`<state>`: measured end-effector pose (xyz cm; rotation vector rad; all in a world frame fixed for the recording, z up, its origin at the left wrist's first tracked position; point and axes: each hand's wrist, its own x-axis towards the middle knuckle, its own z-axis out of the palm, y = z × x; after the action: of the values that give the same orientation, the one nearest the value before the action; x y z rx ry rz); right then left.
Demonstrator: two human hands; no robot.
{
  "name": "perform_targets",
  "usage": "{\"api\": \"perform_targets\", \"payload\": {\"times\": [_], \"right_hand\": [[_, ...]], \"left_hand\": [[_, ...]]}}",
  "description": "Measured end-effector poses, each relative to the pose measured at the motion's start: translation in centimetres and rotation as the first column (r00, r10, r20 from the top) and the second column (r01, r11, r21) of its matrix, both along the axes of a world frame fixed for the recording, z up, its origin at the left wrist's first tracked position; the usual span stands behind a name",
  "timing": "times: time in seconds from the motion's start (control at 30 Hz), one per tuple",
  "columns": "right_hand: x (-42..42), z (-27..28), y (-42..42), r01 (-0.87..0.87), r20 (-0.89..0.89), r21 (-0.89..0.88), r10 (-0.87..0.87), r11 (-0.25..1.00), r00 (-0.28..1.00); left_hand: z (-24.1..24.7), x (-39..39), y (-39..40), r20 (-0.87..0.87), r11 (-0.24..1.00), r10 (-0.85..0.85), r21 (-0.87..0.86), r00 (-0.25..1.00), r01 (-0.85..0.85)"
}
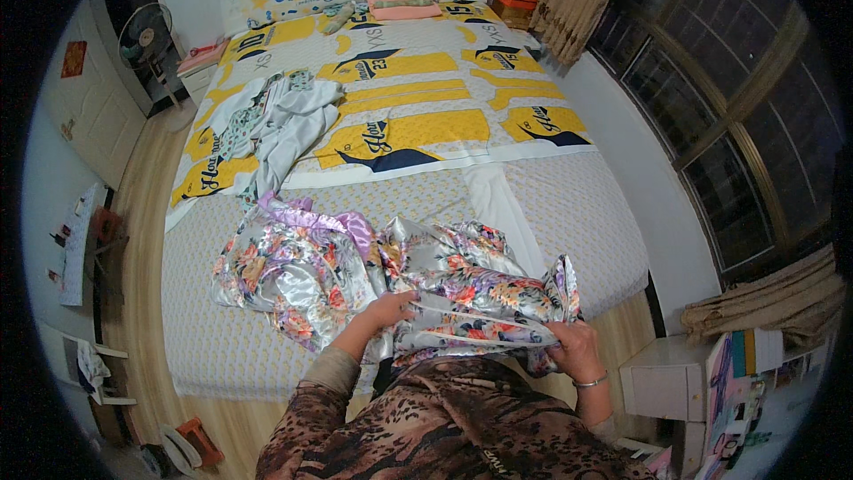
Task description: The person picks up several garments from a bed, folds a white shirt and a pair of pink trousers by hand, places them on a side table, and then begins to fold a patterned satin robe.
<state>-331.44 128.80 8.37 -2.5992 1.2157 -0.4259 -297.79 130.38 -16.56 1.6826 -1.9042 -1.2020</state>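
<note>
A shiny floral satin garment [466,287] with lilac trim lies bunched across the near part of the bed and hangs up to my body. My left hand [394,309] grips its cloth near the middle. At the right, my right hand [574,347] holds another edge, with a pale seam stretched between the two hands. Farther up the bed, at the left, is a crumpled pile of white and green-patterned cloth [293,117]. The fingertips of both hands are partly hidden by the satin.
The bed [220,347] has a yellow-and-white patterned cover [413,130]. Pink folded cloth [403,3] lies near the pillows. A standing fan [146,37] is at the left; a white drawer cabinet [663,380] stands close at my right, below the curtained window.
</note>
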Motion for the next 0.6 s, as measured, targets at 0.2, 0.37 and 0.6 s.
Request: {"api": "perform_targets", "payload": {"times": [0.2, 0.37, 0.6], "right_hand": [[-0.4, -0.5, 0.0, -0.010, 0.030, -0.035, 0.011, 0.999, 1.000], [-0.2, -1.0, -0.7, 0.095, 0.128, -0.028, -0.090, 0.995, 0.988], [-2.8, 2.8, -5.5, 0.430, 0.468, 0.026, -0.391, 0.902, 0.793]], "left_hand": [[0.7, -0.9, -0.7, 0.027, 0.985, -0.121, 0.129, 0.992, 0.117], [0.9, 2.1, -1.1, -0.168, 0.858, 0.483, -0.103, 0.859, -0.503], [26.2, 6.0, -0.5, -0.185, 0.472, 0.459, -0.778, 0.869, -0.415]]}}
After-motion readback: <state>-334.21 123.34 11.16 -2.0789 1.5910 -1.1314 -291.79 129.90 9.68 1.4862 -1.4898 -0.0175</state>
